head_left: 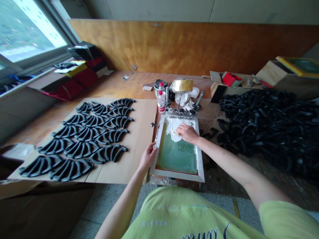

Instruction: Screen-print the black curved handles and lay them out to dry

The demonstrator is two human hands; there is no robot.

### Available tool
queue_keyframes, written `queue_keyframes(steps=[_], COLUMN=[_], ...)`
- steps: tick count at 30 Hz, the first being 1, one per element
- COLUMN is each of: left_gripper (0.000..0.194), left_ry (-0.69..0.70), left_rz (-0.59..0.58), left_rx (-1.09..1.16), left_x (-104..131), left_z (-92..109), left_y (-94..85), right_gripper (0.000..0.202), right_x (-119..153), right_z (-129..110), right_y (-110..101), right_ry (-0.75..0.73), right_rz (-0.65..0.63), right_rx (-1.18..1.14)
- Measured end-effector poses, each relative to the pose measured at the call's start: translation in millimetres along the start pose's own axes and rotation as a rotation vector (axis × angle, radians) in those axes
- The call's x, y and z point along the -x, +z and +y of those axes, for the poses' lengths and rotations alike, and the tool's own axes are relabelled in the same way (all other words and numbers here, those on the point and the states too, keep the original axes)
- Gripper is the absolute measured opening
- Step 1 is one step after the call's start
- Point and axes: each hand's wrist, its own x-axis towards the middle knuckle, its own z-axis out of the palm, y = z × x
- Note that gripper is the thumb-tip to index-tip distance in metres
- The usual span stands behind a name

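A framed printing screen [174, 156] with a greenish mesh lies in front of me, clamped at its far end by a metal hinge [178, 113]. My right hand [186, 132] is closed on a crumpled white wipe [176, 135] and presses it on the upper part of the mesh. Whitish smears show around the wipe. At the left edge of the frame, my left hand [149, 153] grips the rim with its fingers; the thumb side is partly hidden.
Rows of black curved handles [82, 144] lie on cardboard [139, 132] at left. A heap of similar black parts [269, 129] fills the right side. Behind the screen stand plastic bottles [161, 101], a dark tub [159, 85] and a tape roll [182, 85].
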Motion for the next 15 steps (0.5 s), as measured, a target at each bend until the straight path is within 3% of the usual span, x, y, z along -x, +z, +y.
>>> queue_keyframes(steps=[4,6,7,11,13,15], left_gripper=[0.071,0.072,0.074,0.076,0.065,0.056], left_ry=[-0.008,-0.017,-0.023,-0.025,0.021,0.124], left_rz=[-0.005,-0.014,-0.021,-0.073,-0.078,-0.056], left_rx=[0.034,0.07,0.089,0.141,0.141,0.179], left_x=[4,8,11,23,25,21], left_z=[7,17,24,67,95,124], left_y=[0.0,-1.1,-2.5,-13.9,-19.0,-20.4], right_gripper=[0.014,0.015,0.026,0.065,0.065,0.06], right_x=[11,0,-11,-57,-61,-47], right_z=[0,9,14,34,50,73], right_y=[9,3,-2,-25,-37,-46], right_ry=[-0.083,-0.039,0.006,0.181,0.204,0.256], right_rz=[0.048,0.084,0.103,0.181,0.289,0.456], right_rx=[-0.051,-0.11,-0.131,-0.115,-0.094,-0.113])
